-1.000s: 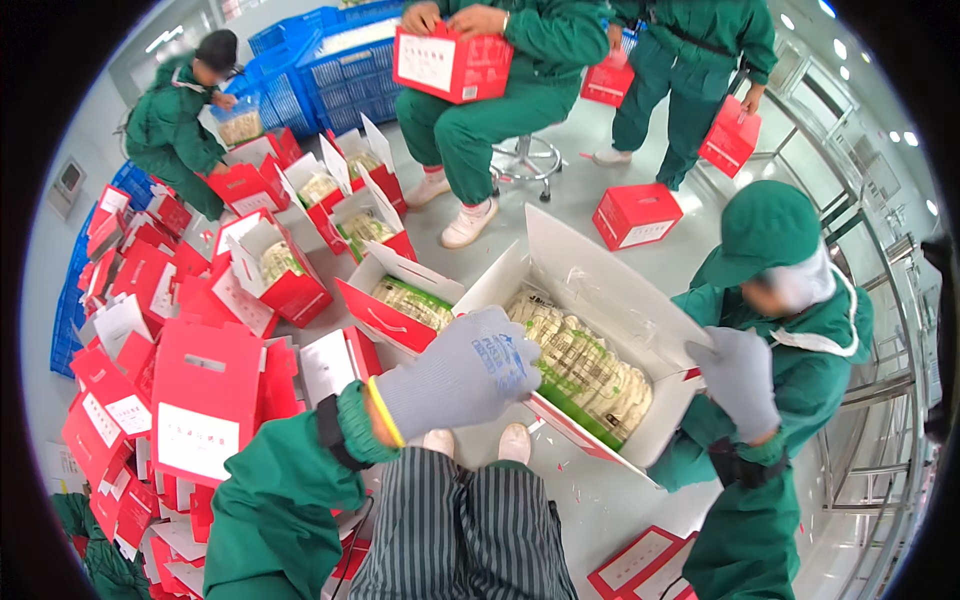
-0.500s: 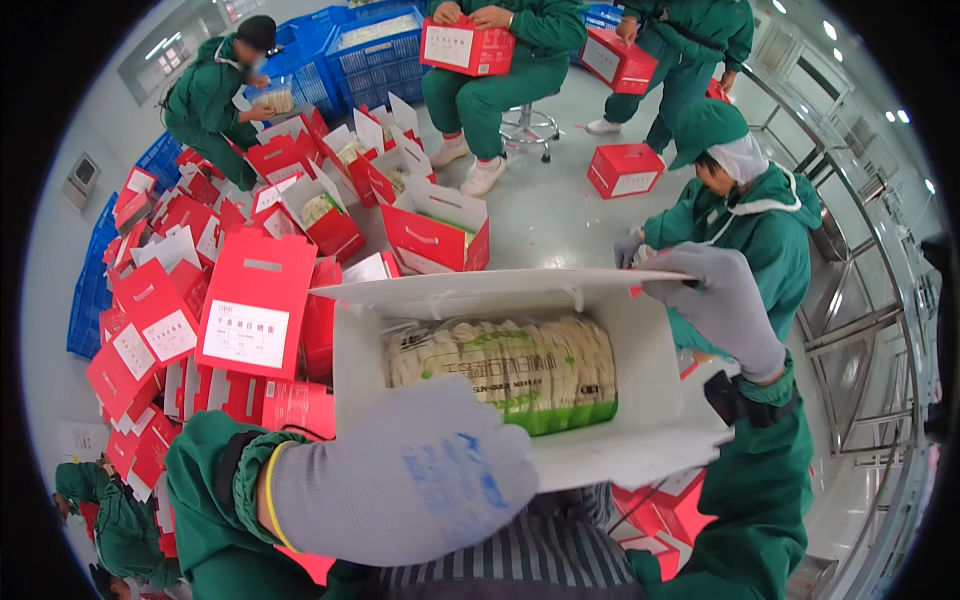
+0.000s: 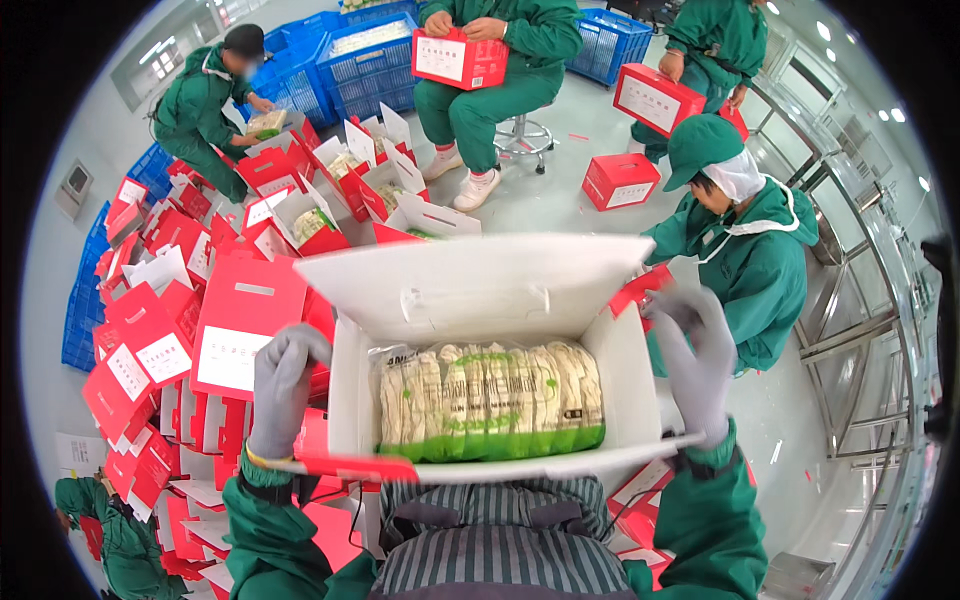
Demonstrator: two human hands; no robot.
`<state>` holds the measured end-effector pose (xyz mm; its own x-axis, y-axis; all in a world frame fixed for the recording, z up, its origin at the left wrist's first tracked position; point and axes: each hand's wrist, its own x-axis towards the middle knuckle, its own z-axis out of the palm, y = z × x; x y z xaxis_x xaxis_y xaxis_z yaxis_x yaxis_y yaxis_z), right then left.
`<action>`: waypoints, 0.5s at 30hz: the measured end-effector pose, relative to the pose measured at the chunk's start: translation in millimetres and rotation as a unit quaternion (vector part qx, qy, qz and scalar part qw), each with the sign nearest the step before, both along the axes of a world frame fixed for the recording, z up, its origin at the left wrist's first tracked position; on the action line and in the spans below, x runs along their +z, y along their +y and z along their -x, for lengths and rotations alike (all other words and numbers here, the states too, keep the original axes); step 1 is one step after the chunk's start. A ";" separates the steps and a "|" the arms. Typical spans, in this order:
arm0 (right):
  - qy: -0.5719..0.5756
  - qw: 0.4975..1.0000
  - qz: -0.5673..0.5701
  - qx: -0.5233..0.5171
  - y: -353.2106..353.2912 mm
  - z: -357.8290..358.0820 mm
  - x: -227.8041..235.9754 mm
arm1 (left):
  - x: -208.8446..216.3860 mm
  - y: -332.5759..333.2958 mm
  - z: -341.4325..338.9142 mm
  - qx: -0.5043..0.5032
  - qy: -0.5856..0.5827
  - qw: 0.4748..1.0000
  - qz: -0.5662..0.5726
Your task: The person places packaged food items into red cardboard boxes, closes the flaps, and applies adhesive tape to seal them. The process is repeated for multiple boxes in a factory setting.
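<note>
Box: open white-lined red carton (image 3: 500,300) sat on the person's lap, near centre, lid flap raised toward the far side.
Contents: clear-wrapped pack of pale bundles with green band (image 3: 490,400) lay flat inside.
Left hand (image 3: 283,385): grey glove, fingers curled against the carton's left wall, gripping it.
Right hand (image 3: 695,360): grey glove, fingers bent over the right wall, gripping its edge.
Left surroundings: red cartons (image 3: 170,320) heaped on the floor.
Far side: seated people in green; blue crates (image 3: 340,60).
</note>
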<state>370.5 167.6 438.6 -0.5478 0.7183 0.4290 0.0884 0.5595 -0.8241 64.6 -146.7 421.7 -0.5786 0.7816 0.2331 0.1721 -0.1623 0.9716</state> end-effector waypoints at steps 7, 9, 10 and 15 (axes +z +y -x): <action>-0.158 0.967 0.083 0.182 8.1 2.2 -12.9 | -7.5 56.2 -18.1 -0.298 0.332 0.876 0.183; -0.200 0.954 0.042 0.219 19.4 6.6 -9.2 | -11.7 72.9 -18.3 -0.313 0.203 0.888 0.269; -0.225 0.945 0.024 0.238 23.6 7.8 -7.2 | -14.5 77.9 -17.7 -0.326 0.127 0.882 0.316; -0.142 0.960 0.042 0.239 27.7 13.2 -8.8 | -29.3 73.3 -33.9 -0.296 0.275 0.896 0.183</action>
<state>357.3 195.3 429.8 -0.9097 0.3814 0.1642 0.0667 0.5245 -0.8488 98.5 -73.4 392.4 0.0863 0.9960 0.0214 0.6309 -0.0712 0.7726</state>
